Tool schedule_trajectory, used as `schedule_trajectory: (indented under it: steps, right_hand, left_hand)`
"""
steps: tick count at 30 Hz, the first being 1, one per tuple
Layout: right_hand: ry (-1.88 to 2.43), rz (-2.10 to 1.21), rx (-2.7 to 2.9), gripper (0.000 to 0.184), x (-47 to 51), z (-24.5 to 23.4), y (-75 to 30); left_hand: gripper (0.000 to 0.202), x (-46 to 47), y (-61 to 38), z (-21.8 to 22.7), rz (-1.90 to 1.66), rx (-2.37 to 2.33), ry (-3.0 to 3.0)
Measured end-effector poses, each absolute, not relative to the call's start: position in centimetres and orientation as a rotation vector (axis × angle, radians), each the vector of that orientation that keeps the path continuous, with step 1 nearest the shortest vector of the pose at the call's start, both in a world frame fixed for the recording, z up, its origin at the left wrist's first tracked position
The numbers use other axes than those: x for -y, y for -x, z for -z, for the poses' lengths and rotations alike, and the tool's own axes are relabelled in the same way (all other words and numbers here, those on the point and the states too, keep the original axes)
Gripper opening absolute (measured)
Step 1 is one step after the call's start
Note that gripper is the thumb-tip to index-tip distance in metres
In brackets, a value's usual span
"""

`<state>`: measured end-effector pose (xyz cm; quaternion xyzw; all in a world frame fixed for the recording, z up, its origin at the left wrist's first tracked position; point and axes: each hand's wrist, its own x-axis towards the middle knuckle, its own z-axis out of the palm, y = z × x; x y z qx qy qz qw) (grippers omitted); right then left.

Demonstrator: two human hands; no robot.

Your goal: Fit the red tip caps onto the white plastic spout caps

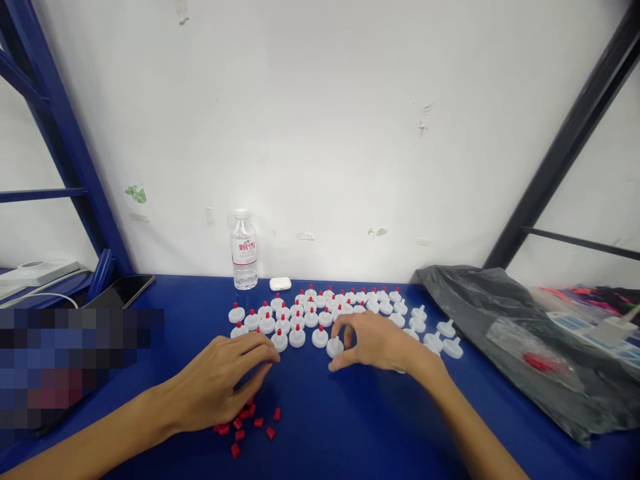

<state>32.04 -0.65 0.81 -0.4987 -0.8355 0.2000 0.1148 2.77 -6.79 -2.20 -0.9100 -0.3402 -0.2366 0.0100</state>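
Several white round caps (320, 310) stand in rows on the blue table (350, 427), many with a small red tip on top. My right hand (373, 343) pinches one white cap (334, 347) at the front of the rows. My left hand (225, 383) hovers with curled fingers above a scatter of small red plugs (250, 423), its fingertips pressed together near the front-left caps; what they hold is hidden.
A small water bottle (244, 251) and a white earbud case (280, 284) stand by the wall. A dark plastic bag (520, 333) with a clear pouch of red parts lies at the right. A phone (123, 290) lies at left, beside blue shelf struts.
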Motion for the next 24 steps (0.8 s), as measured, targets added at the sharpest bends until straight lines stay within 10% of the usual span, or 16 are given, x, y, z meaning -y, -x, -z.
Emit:
schedule_trajectory:
  steps: [24]
  right_hand:
    - [0.926,-0.143,2.555,0.028,3.6,-0.9,-28.8]
  left_hand:
    - [0.026,5.9,-2.4,3.5,0.976,0.873,2.647]
